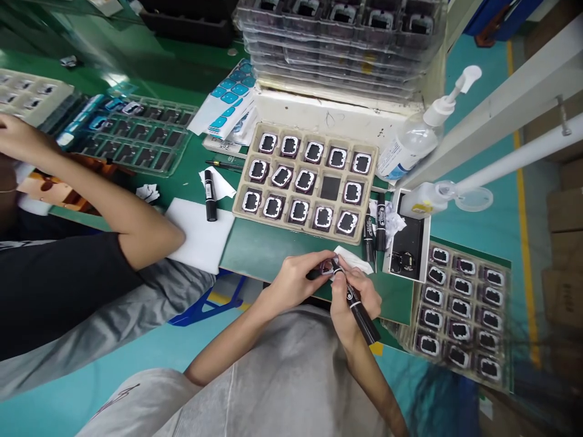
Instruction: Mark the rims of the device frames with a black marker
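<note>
My left hand (pixel 296 276) pinches a small dark part with a pale frame (pixel 326 266), mostly hidden by my fingers. In my right hand (pixel 353 291) is a black marker pen (pixel 363 317), its tip end against or very close to that part. Just beyond my hands, a beige tray (pixel 273 226) holds rows of similar white-framed dark parts; one pocket (pixel 330 188) shows only its dark bottom. White tissue (pixel 355 260) lies behind my right hand. Two more black markers (pixel 381 221) rest beside the tray's right edge.
Another filled tray (pixel 469 264) sits at the right. A pump bottle (pixel 416 142) and a small bottle (pixel 426 199) stand by a white box (pixel 427 243). Clear trays (pixel 337 54) are stacked behind. At the left, a co-worker's arm (pixel 100 188) reaches over the bench near a white foam sheet (pixel 195 237).
</note>
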The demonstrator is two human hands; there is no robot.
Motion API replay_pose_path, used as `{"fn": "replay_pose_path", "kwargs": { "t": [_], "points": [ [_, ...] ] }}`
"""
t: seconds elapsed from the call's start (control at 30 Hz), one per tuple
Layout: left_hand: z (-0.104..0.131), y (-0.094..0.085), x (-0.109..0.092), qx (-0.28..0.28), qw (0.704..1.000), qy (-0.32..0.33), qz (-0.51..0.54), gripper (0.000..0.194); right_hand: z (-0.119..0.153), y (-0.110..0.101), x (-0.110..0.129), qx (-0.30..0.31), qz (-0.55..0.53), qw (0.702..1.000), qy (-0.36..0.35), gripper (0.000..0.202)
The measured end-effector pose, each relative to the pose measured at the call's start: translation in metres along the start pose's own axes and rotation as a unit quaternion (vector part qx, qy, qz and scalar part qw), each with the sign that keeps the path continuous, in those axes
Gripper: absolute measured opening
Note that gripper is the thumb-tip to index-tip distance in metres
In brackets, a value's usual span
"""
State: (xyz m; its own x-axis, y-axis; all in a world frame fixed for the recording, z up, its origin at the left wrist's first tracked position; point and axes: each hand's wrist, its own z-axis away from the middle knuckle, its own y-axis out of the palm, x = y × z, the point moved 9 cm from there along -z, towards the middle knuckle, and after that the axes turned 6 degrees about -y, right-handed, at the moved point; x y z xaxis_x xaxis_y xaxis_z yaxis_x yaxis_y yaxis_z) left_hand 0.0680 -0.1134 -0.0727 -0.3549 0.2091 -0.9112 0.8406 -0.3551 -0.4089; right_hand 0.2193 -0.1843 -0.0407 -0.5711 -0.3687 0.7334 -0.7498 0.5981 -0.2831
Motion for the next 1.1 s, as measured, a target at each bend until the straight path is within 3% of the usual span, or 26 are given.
{"fn": "replay_pose_path", "kwargs": {
  "t": [0.3,0.53,0.9,1.1],
  "points": [
    [0.001,-0.002,-0.005,-0.035,0.999,0.028,-0.006,0.032,-0.001,0.002,-0.001,0.001,-0.018,1.0,0.002,0.024],
    [-0.001,-0.005,-0.001,-0.025,0.999,-0.023,0.009,0.039,-0.003,0.002,0.001,0.007,-0.031,0.999,0.004,0.02],
    [-0.003,-0.003,0.01,-0.007,0.986,-0.117,0.121,0.045,-0.001,0.001,-0.003,-0.002,-0.056,0.998,0.005,0.015],
    [-0.004,-0.005,0.006,0.002,0.986,-0.097,0.137,0.051,0.013,-0.008,-0.018,-0.052,-0.109,0.992,0.044,0.019]
  ]
}}
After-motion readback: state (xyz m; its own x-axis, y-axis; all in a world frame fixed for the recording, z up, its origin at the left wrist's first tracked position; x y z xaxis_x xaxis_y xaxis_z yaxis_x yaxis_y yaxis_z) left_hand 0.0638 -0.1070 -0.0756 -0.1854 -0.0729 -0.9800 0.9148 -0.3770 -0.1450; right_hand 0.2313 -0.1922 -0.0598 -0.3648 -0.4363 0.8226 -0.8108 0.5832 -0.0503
